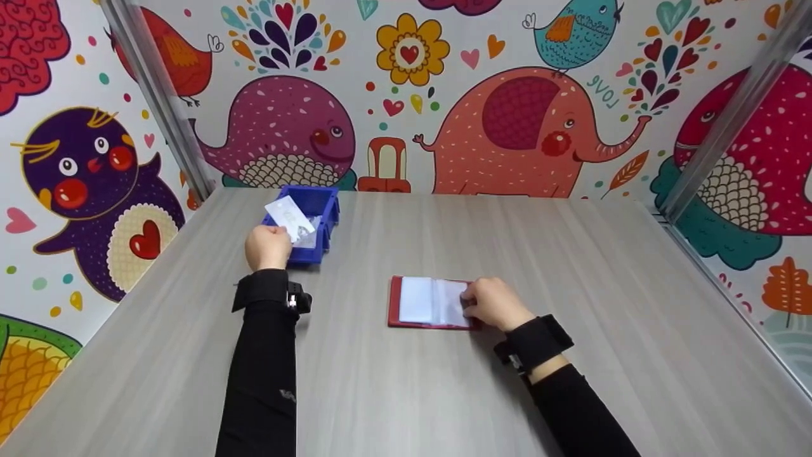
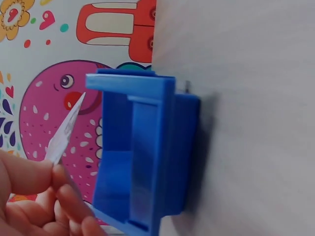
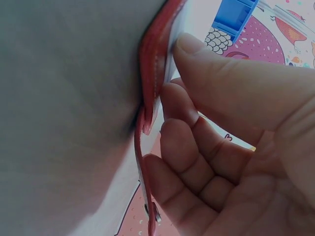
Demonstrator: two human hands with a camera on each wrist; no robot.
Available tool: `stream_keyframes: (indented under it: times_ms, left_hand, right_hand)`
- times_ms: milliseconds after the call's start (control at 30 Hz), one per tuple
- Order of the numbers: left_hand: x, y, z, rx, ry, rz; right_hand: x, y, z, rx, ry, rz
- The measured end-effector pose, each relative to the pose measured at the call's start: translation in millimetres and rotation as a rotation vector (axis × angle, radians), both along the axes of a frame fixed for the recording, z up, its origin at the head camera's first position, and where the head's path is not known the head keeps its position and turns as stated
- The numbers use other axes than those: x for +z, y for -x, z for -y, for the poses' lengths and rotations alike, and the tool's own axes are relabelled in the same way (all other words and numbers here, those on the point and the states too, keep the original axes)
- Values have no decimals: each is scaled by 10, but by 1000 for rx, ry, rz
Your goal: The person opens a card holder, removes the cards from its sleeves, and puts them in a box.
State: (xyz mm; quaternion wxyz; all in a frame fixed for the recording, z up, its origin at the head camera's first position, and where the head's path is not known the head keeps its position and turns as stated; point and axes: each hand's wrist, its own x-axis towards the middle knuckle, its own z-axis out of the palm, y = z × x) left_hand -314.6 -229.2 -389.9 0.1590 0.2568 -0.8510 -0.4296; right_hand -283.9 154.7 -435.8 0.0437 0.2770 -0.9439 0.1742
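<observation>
My left hand [image 1: 266,247] pinches a white card [image 1: 287,214] between thumb and fingers, over the front left part of a blue plastic bin [image 1: 311,198]. In the left wrist view the card [image 2: 63,140] appears nearly edge-on, beside the bin [image 2: 145,162]. An open red card holder [image 1: 394,303] with clear sleeves [image 1: 417,300] lies on the table. At its right edge, my right hand [image 1: 498,303] grips the holder, with the thumb [image 3: 189,44] on the sleeves and the other fingers curled near the red cover. A strap with a metal snap [image 3: 153,212] hangs along those fingers.
The light wood-grain table [image 1: 380,381] carries the bin at its back left. Behind it stands a wall printed with cartoon animals [image 1: 406,114]. Metal posts [image 1: 162,101] mark the back corners. Some translucent material [image 1: 309,238] shows inside the bin.
</observation>
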Motion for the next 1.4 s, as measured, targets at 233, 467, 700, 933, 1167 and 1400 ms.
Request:
stream_keyframes:
  times_ms: [233, 467, 700, 933, 1167, 1400]
  left_hand:
    - [-49, 26, 1, 11, -24, 9]
    - [-60, 40, -20, -43, -3, 65]
    - [-85, 26, -35, -64, 35, 61]
    - [-104, -5, -150, -79, 115, 5]
    - [-122, -70, -349, -163, 244, -74]
    - [-122, -177, -567, -206, 351, -150]
  right_hand:
    - [0, -2, 3, 22, -3, -4]
    - [-6, 3, 5, 9, -7, -4]
    - [-4, 6, 12, 5, -18, -5]
    - [-6, 2, -7, 32, -11, -21]
    - [-7, 0, -8, 42, -9, -28]
    - [8, -9, -17, 42, -8, -21]
